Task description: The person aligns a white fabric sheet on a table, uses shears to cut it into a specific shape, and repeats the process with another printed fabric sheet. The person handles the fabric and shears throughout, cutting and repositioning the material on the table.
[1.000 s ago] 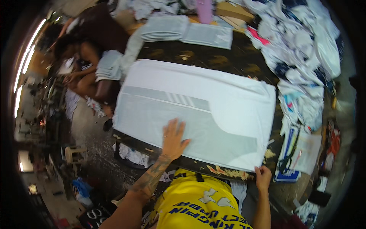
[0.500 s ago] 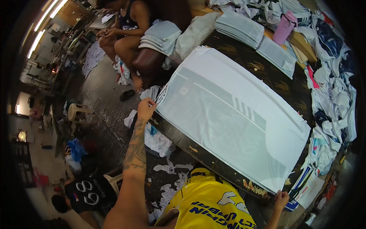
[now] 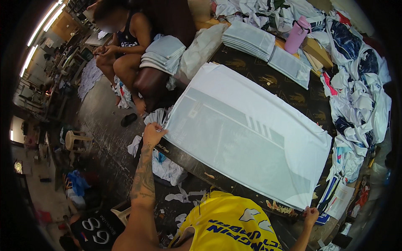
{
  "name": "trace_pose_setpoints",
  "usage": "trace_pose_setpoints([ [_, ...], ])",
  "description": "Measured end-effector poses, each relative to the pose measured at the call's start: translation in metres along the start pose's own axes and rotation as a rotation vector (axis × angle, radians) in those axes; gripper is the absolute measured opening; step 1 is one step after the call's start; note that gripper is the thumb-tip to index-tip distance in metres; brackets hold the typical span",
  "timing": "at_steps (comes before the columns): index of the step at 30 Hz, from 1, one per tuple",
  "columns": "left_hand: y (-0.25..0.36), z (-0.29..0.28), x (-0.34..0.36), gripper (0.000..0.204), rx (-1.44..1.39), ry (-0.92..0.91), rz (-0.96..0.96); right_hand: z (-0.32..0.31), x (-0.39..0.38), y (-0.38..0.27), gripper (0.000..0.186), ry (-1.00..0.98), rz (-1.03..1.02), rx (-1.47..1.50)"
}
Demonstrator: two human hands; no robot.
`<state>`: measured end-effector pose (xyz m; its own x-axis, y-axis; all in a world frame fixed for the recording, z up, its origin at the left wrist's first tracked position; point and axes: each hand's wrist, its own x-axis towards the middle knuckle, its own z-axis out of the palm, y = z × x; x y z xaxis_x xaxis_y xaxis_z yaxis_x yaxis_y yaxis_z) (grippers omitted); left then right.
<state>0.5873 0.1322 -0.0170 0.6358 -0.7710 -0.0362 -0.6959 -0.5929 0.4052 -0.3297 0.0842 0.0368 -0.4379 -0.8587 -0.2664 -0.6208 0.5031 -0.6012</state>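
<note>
A large pale cloth piece (image 3: 234,142), white and light grey with a few white stripes, lies spread over the dark table (image 3: 201,173). My left hand (image 3: 154,134) pinches its near left corner, fingers closed at the table's edge. At the near right corner, my right hand (image 3: 310,215) also has its fingertips closed on the cloth edge. Slight creases run along the far and right edges of the cloth.
Folded grey cloth stacks (image 3: 249,42) and a pink bottle (image 3: 298,34) stand at the table's far side. Heaped white garments (image 3: 356,92) line the right. At far left, a person (image 3: 125,46) sits beside more folded cloths (image 3: 164,54). Scraps (image 3: 167,167) lie below the near edge.
The cloth's far edge has come nearer to me, showing more of the table behind it. My left hand has moved nearer with its corner; both hands keep their hold.
</note>
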Motion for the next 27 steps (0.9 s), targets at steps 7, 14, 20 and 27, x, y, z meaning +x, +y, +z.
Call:
trace_pose_setpoints([
  [7,-0.009,-0.034,0.011,0.034,-0.811,-0.369,-0.348,0.000,-0.001,-0.004,0.033,0.005,0.077,-0.124],
  [14,0.069,-0.008,0.065,0.024,-0.210,0.108,0.048,0.000,-0.002,-0.004,0.032,-0.044,0.131,-0.057],
  [20,0.210,0.080,0.185,0.038,0.085,0.079,0.639,0.000,-0.014,-0.017,0.034,-0.007,0.093,-0.219],
  [27,0.146,0.063,0.196,0.043,-0.113,0.234,0.478,-0.006,-0.019,-0.014,0.033,0.127,-0.058,-0.295],
])
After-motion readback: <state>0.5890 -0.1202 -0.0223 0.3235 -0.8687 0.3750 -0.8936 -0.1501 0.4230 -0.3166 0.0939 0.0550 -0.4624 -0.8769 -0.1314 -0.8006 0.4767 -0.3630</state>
